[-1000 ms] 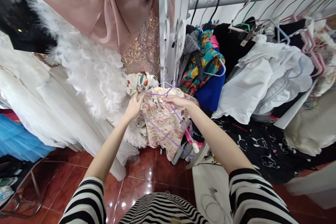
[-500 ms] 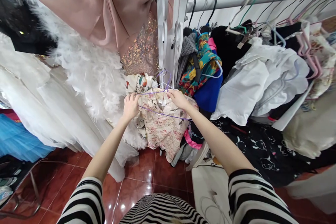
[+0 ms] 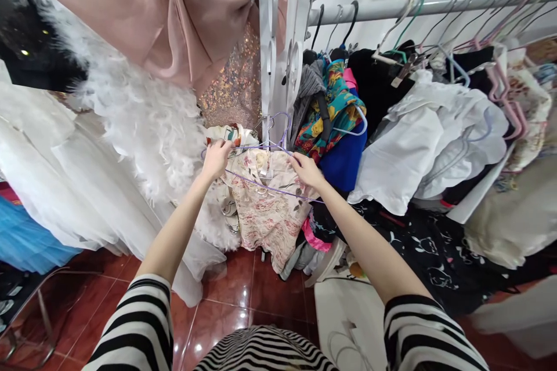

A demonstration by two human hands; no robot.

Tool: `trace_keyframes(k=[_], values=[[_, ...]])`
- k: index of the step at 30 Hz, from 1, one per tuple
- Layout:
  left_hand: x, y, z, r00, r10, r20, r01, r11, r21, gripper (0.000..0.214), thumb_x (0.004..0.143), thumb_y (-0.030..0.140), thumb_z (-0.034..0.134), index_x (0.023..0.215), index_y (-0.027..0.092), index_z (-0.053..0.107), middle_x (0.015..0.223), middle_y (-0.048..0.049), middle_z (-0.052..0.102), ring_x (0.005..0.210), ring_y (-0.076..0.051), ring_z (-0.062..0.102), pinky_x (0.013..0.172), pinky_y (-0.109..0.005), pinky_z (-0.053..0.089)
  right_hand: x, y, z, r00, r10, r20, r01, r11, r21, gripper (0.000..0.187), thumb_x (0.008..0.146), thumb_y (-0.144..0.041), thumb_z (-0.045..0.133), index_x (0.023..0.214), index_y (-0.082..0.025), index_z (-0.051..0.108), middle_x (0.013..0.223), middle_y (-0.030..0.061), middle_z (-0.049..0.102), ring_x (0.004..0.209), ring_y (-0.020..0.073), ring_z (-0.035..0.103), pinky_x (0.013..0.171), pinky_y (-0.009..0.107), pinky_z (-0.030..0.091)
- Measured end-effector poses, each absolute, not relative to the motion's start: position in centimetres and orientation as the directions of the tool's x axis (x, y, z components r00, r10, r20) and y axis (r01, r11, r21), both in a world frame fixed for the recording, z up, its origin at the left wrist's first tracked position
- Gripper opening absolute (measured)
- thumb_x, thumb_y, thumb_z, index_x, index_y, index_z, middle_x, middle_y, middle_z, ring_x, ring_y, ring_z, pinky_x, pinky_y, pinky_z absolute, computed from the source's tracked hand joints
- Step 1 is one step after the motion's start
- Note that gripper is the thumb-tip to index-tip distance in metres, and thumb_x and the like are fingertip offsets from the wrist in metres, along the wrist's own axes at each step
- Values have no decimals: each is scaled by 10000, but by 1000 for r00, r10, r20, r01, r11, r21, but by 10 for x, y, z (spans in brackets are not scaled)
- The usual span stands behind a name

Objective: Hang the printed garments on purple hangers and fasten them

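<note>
A purple wire clothes hanger [image 3: 274, 189] stretches between my hands, its hook upward beside the white rack post. My left hand [image 3: 216, 160] is closed on its left shoulder. My right hand [image 3: 306, 169] grips the hanger's right shoulder. Just behind the hanger hangs a cream floral blouse [image 3: 265, 220] with pink print, its neckline visible between my hands. Whether my fingers also pinch its cloth I cannot tell. Behind my left hand another white printed garment [image 3: 230, 134] shows partly.
On the right, a metal rail [image 3: 391, 10] carries several hangers with clothes, among them a white blouse [image 3: 391, 151]. A white feathery garment [image 3: 143, 133] and a dusty-pink bow [image 3: 195, 17] hang at left. A white stool-like surface [image 3: 343, 324] stands below on red floor tiles [image 3: 226, 301].
My right hand has slid right and slightly down along the hanger, away from the hook's base. My left hand has risen a little. The hanger's hook has shifted slightly right.
</note>
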State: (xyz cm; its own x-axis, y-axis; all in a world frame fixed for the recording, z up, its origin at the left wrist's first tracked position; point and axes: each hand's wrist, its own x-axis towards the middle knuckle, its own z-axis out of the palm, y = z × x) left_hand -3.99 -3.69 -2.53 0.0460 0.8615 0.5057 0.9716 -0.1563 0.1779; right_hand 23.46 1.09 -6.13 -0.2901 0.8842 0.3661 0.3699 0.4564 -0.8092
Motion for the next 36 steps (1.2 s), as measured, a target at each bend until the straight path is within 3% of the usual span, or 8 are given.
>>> trace_keyframes(k=[3,8,16,29,36], values=[[-41,-26,-19,22,843,538,962,-165,219,274,900,175,400,977,262,649,907,-57,591,957,-241,572,886,-356,407,245,13,-67,-253,909,331,378,408,-831,162,813,-360,488,689,-263,522,517,-31,477,489,180,464,548,288,352],[-44,-12,-16,3,824,567,949,-181,258,253,895,168,416,945,250,649,909,-56,591,965,-233,571,890,-342,413,247,14,-75,-198,881,430,374,473,-797,157,834,-363,471,724,-260,514,533,-23,512,522,187,522,578,287,389],[-54,4,-7,42,828,559,947,-211,242,265,876,134,409,924,229,652,929,-71,597,919,-230,580,866,-331,444,228,11,-93,-111,850,515,555,483,-678,133,861,-316,404,779,-255,489,632,18,589,584,209,588,591,285,412],[-75,22,23,125,746,654,899,-364,244,229,848,162,483,845,237,700,852,-30,635,929,-203,592,875,-313,467,194,8,-113,-91,807,584,460,554,-694,184,895,-323,343,800,-253,485,692,41,590,646,229,570,676,353,460],[-75,22,16,98,781,616,930,-293,223,255,883,192,474,879,222,727,881,-50,652,911,-205,595,839,-308,466,199,13,-112,-127,805,579,475,562,-677,222,895,-284,344,848,-238,556,754,69,638,700,251,611,716,373,479]])
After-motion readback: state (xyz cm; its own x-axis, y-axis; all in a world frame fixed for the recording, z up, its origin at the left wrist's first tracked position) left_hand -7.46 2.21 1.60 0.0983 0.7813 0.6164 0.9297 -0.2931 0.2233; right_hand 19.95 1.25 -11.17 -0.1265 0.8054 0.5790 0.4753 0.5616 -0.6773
